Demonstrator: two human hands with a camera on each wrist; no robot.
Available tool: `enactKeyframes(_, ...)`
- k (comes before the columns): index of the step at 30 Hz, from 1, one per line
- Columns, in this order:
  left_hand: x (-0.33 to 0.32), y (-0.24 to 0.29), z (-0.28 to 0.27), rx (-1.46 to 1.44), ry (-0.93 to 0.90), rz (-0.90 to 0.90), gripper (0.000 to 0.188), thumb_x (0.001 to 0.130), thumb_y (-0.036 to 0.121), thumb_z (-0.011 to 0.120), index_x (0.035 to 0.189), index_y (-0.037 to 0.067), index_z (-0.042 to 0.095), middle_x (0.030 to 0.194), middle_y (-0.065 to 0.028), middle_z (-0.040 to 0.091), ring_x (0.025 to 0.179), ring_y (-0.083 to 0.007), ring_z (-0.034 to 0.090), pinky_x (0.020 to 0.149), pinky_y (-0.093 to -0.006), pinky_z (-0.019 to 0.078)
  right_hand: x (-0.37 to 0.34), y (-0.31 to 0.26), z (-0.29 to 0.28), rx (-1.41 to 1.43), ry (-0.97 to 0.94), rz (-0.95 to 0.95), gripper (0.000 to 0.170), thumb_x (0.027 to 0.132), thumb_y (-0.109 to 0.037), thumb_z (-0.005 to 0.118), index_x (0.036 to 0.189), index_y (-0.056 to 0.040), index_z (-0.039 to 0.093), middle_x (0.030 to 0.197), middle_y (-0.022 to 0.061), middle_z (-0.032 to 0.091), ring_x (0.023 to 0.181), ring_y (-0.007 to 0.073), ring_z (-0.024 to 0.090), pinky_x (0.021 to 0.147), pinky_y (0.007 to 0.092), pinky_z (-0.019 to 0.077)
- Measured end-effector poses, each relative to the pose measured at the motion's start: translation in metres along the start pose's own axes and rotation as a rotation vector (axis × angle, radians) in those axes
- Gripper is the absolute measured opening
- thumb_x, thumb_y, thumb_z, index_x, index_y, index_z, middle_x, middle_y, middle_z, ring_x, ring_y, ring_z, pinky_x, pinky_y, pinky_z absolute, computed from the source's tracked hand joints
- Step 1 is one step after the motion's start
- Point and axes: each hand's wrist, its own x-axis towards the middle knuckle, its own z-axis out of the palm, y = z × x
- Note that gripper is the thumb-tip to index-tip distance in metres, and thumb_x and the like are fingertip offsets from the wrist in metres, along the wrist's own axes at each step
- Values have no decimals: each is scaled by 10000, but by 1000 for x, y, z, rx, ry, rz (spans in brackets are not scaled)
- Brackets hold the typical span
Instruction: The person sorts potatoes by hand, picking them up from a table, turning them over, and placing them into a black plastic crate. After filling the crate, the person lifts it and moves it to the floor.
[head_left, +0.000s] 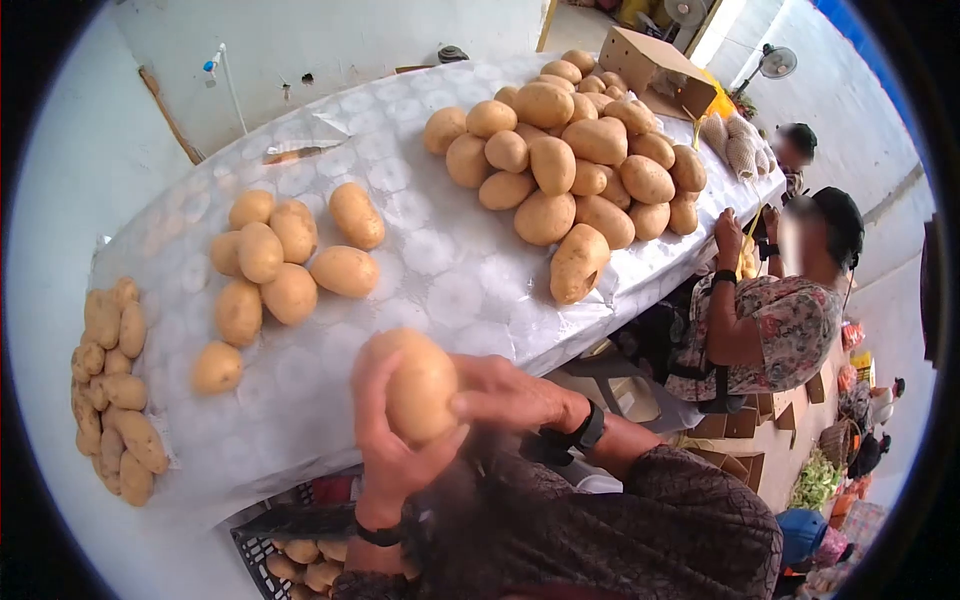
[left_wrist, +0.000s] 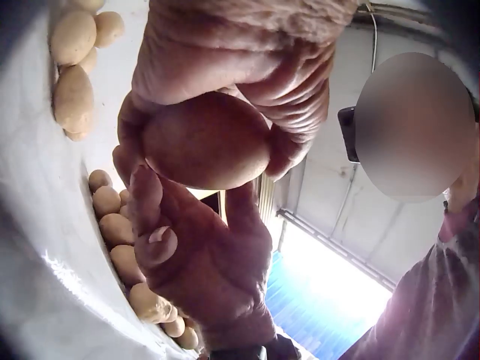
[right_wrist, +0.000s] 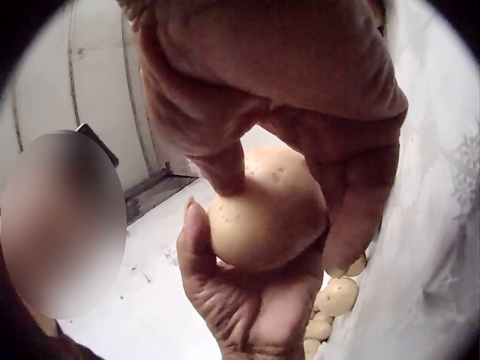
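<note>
A large pale potato is held up in front of the body, over the near edge of the table. My left hand grips it with fingers curled around its side. From the other side my right hand holds it too, thumb and fingers against the skin. The left wrist view shows the smooth potato between both hands. Small dark marks dot the potato in the right wrist view, where the right fingers partly cover it.
A big potato heap covers the far right of the cloth-covered table. A smaller group lies mid-left, another pile at the left end. Below stands a black crate with potatoes. A seated person works at the right; a cardboard box stands behind.
</note>
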Motion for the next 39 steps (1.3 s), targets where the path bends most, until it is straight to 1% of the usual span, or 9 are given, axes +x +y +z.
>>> enactKeyframes(3, 11, 21, -8, 80, 7, 28, 780, 681, 183, 778, 1343, 20, 401, 1380, -224, 384, 1267, -362, 416, 1053, -452, 355, 2, -22, 7, -2, -2, -22, 647, 941, -433, 573, 1404, -24, 384, 1137, 46, 601, 970, 97, 551, 743, 247, 503)
enactKeyframes(7, 22, 35, -17, 8, 12, 2, 781, 681, 179, 772, 1346, 14, 397, 1377, -226, 382, 1263, -364, 415, 1049, -453, 355, 6, -41, 15, -27, 9, -22, 626, 943, -438, 566, 1386, -23, 411, 1118, 48, 611, 954, 100, 567, 730, 248, 513)
enactKeyframes(10, 22, 34, -20, 29, -11, -16, 784, 679, 172, 767, 1349, 8, 395, 1376, -223, 384, 1257, -364, 420, 1049, -453, 353, 8, -45, 16, -20, 10, -29, 610, 943, -445, 561, 1365, -23, 434, 1090, 46, 619, 934, 105, 583, 710, 248, 525)
enactKeyframes(12, 22, 29, -21, -28, -7, -92, 780, 678, 170, 762, 1346, 2, 395, 1374, -220, 387, 1254, -362, 423, 1046, -448, 356, 9, -46, 17, -22, 30, -15, 599, 941, -453, 561, 1341, -20, 457, 1068, 46, 622, 931, 106, 590, 696, 245, 533)
enactKeyframes(15, 30, 24, -21, -28, -34, -45, 776, 681, 167, 758, 1347, 2, 395, 1370, -217, 391, 1252, -355, 425, 1044, -440, 360, 12, -43, 16, -50, 91, -18, 589, 940, -463, 556, 1308, -9, 482, 1038, 51, 628, 907, 105, 599, 683, 242, 537)
enactKeyframes(20, 31, 15, -19, -101, -48, -112, 773, 680, 158, 755, 1347, 4, 397, 1369, -206, 395, 1249, -336, 431, 1043, -429, 366, 12, -45, 16, -105, 143, 17, 580, 940, -474, 550, 1267, 4, 511, 1012, 58, 633, 879, 106, 609, 681, 244, 540)
enactKeyframes(25, 39, 9, -12, -130, -37, -112, 770, 683, 155, 754, 1347, 2, 395, 1363, -197, 402, 1244, -326, 434, 1040, -425, 370, 17, -45, 2, -111, 132, 22, 582, 940, -475, 548, 1252, 15, 518, 1006, 62, 633, 877, 110, 610, 668, 247, 543)
enactKeyframes(32, 44, 4, 9, -213, -9, -220, 758, 700, 129, 745, 1353, 4, 380, 1353, -184, 410, 1232, -305, 445, 1034, -413, 379, 14, -43, -21, -96, 129, 49, 602, 939, -483, 545, 1267, 21, 508, 1025, 70, 633, 877, 123, 613, 666, 254, 547)
enactKeyframes(39, 62, 31, 29, -234, -38, -250, 755, 713, 132, 748, 1360, 22, 373, 1354, -169, 411, 1233, -289, 441, 1043, -405, 368, -4, -71, -36, -70, 107, 74, 626, 933, -509, 538, 1257, 26, 506, 1034, 84, 632, 881, 130, 621, 662, 251, 551)
